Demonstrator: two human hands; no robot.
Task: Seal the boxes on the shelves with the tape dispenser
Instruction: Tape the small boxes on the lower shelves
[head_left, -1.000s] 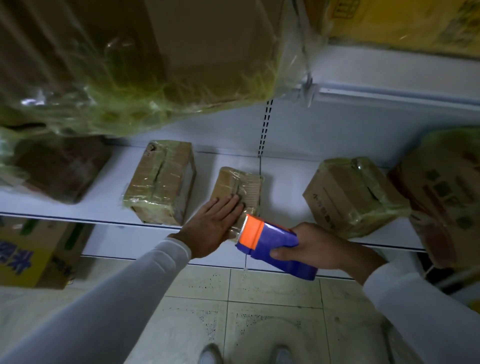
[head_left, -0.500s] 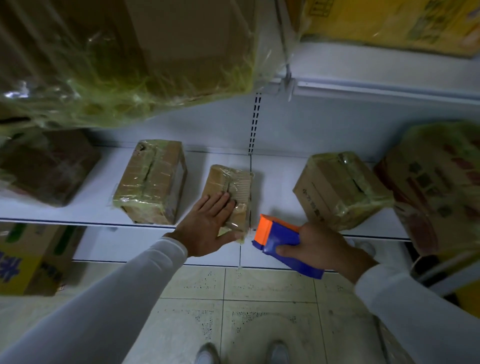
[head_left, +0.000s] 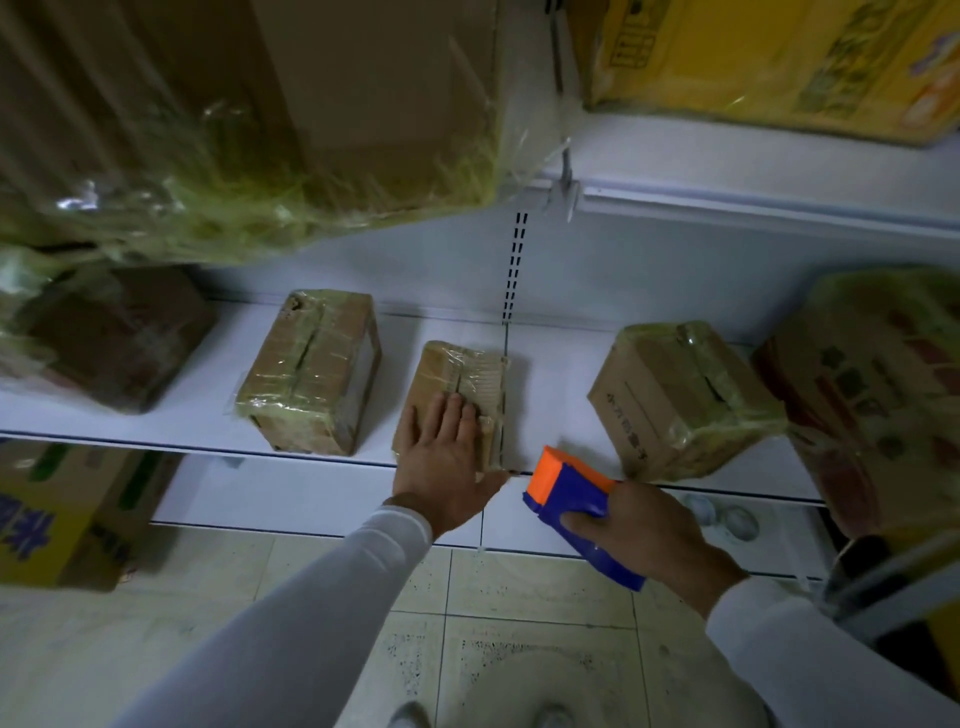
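A small cardboard box (head_left: 460, 371) wrapped in clear tape stands on the white shelf (head_left: 156, 421) near its front edge. My left hand (head_left: 444, 457) lies flat on the box's near end, fingers together. My right hand (head_left: 641, 535) grips a blue tape dispenser with an orange head (head_left: 569, 491), held just right of the small box and below the shelf edge, apart from the box. A taped box (head_left: 311, 369) stands to the left of the small one, and another taped box (head_left: 680, 397) to the right.
A dark wrapped parcel (head_left: 104, 338) sits at the shelf's far left and a printed box (head_left: 883, 389) at the far right. Large wrapped cartons (head_left: 249, 119) overhang from the shelf above. A yellow carton (head_left: 57, 514) stands on the tiled floor (head_left: 519, 623).
My right hand has pulled the dispenser away from the small box, down and to the right. My left hand has stayed pressed on the box.
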